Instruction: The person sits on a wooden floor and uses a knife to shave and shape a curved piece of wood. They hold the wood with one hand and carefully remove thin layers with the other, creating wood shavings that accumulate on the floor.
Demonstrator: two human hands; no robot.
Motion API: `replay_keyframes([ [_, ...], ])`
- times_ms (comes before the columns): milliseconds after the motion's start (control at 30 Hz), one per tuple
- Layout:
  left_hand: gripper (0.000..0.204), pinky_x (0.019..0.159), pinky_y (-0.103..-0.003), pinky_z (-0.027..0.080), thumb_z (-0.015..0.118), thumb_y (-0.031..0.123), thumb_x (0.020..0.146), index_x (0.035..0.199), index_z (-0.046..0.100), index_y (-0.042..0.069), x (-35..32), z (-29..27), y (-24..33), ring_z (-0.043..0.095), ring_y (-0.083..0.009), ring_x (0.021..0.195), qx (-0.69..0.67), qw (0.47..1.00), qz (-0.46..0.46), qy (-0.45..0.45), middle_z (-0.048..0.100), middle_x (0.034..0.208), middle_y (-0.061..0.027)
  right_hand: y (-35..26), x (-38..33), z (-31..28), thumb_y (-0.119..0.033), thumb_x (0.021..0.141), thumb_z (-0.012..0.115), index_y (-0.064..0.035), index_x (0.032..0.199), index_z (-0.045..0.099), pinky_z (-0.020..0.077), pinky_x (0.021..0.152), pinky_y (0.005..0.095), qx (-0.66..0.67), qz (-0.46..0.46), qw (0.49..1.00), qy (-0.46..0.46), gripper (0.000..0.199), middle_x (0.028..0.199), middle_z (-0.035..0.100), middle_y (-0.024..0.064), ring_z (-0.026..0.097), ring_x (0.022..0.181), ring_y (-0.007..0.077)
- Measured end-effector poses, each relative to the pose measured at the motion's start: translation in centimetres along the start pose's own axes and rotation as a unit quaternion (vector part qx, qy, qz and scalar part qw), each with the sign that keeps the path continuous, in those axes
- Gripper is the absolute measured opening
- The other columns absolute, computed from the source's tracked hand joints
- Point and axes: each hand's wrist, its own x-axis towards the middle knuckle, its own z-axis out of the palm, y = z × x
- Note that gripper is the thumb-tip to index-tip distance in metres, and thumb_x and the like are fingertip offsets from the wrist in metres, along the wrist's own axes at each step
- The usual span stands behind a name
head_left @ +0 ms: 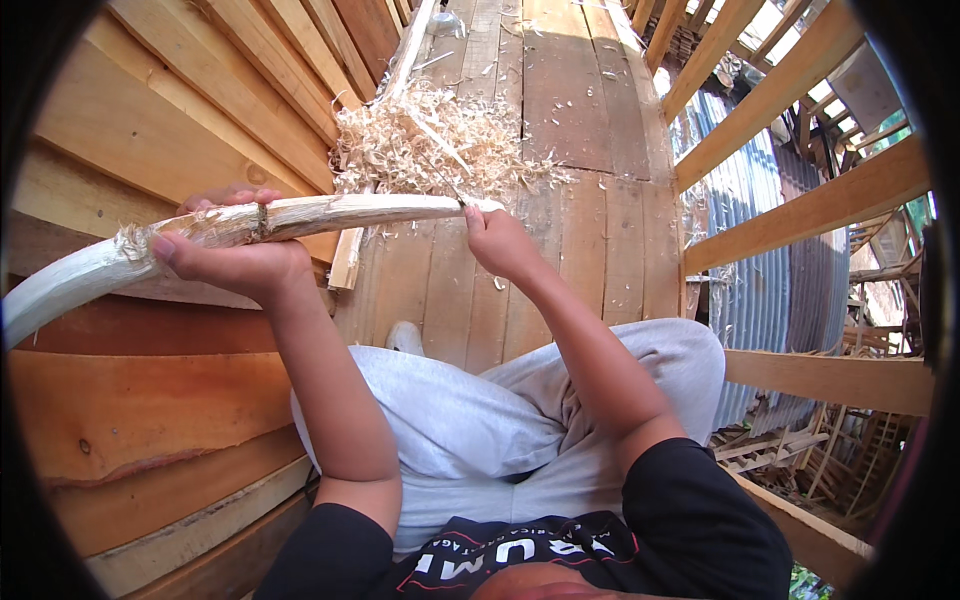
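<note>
Pole (350, 212) of curved, fibrous wood, left hand (255, 268) clasping it, right hand (497, 242) closed around its tip, curly shavings (420, 135) beyond

Broad wooden boards (170, 400) are lining the left side, and a plank floor (635, 250) is stretching toward the top, where a small see-through object (447, 25) is resting. On the right, pale timber bars (810, 212) are standing before bluish-grey corrugated metal sheets (735, 295), while loose slats (780, 450) are lying jumbled beyond and green leaves (808, 582) are showing at the lower edge.
</note>
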Motion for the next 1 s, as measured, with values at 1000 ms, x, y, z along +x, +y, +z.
replay_keyframes([
  [1000,0.070,0.048,-0.030,0.045,0.044,0.082,0.075,0.079,0.041,0.013,0.6,-0.9,0.0,0.048,-0.0163,0.052,-0.020,0.999,-0.008,-0.044,0.043,0.057,-0.0026,-2.9,-1.5,-0.8,-0.043,0.100,0.038,0.0055,0.066,0.048,0.0432,0.062,0.0451,0.004,-0.020,0.998,-0.052,0.060,0.054,0.047,0.0170,0.053,0.055,0.0280],
])
